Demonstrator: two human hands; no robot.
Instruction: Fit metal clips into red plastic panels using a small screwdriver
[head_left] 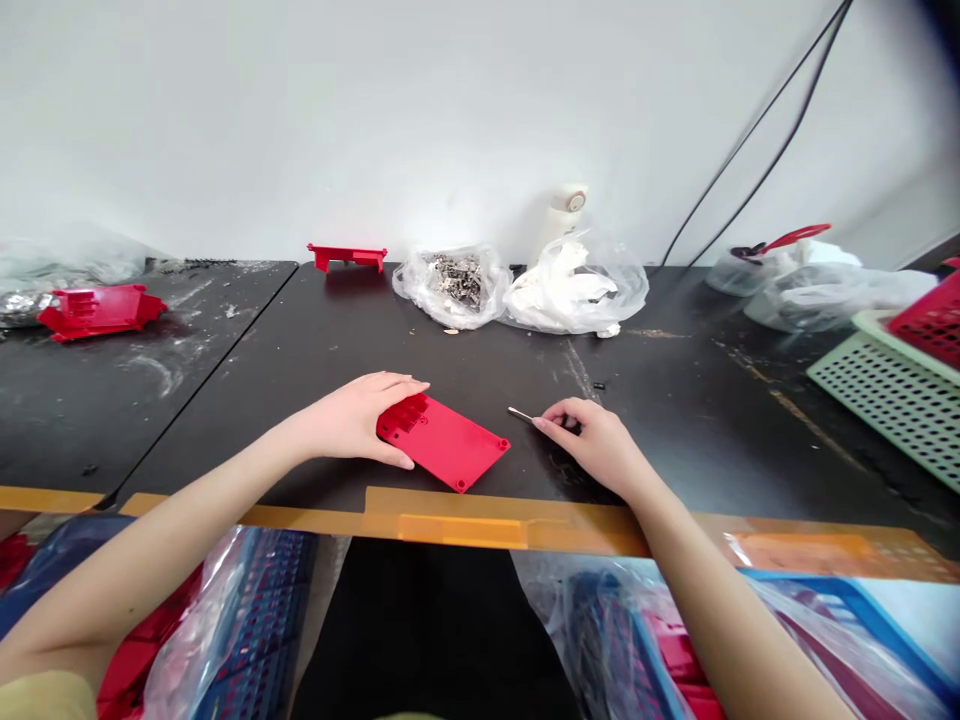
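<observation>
My left hand (pixel 352 420) grips one end of a flat red plastic part (pixel 457 440), thumb at the near edge and fingers over the far side. Small round posts show at the part's right corners, and slotted ribs lie beside my fingers. To the right, my right hand (pixel 589 435) is closed around a thin tool with a pale, narrow metal tip (pixel 519 414). That tip points left toward the red part but stays apart from it. My fingers cover the rest of the tool, so its exact kind is hidden.
Along the wall stand a red bracket (pixel 349 257), a bag of small metal pieces (pixel 459 282), a bag of white material (pixel 570 290) and a cream bottle (pixel 564 212). Another red part (pixel 101 310) lies left. A green basket (pixel 892 390) is right; orange tape (pixel 495 525) lines the edge.
</observation>
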